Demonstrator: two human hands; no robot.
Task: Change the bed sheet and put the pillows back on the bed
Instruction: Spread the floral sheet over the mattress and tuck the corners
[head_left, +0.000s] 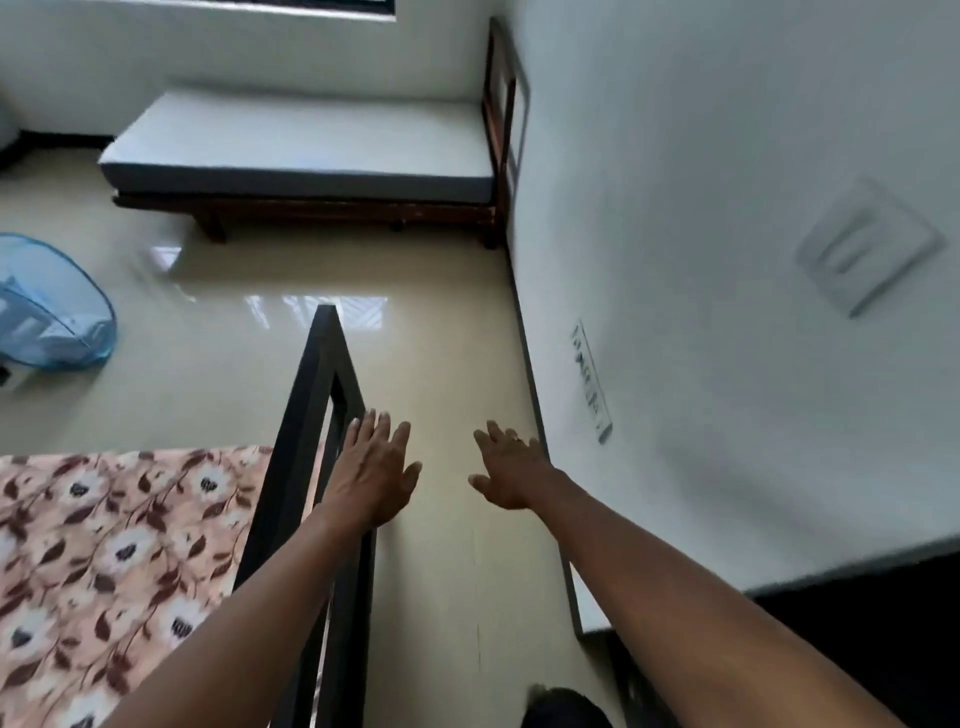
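A bed with a pink floral sheet (114, 551) fills the lower left, bounded by a black metal end frame (306, 415). My left hand (376, 467) is stretched out flat, fingers apart, just right of that frame's top rail and holding nothing. My right hand (511, 470) is also spread open and empty, over the floor near the wall's skirting. A second bed with a bare grey mattress (306, 150) on a dark wooden frame stands at the far wall. No pillow is in view.
A blue mesh basket (52, 306) with folded cloth lies on the glossy cream floor (291, 332) at the left. A white wall (727, 260) with a switch plate (867, 244) runs along the right. A narrow floor strip separates the black frame from this wall.
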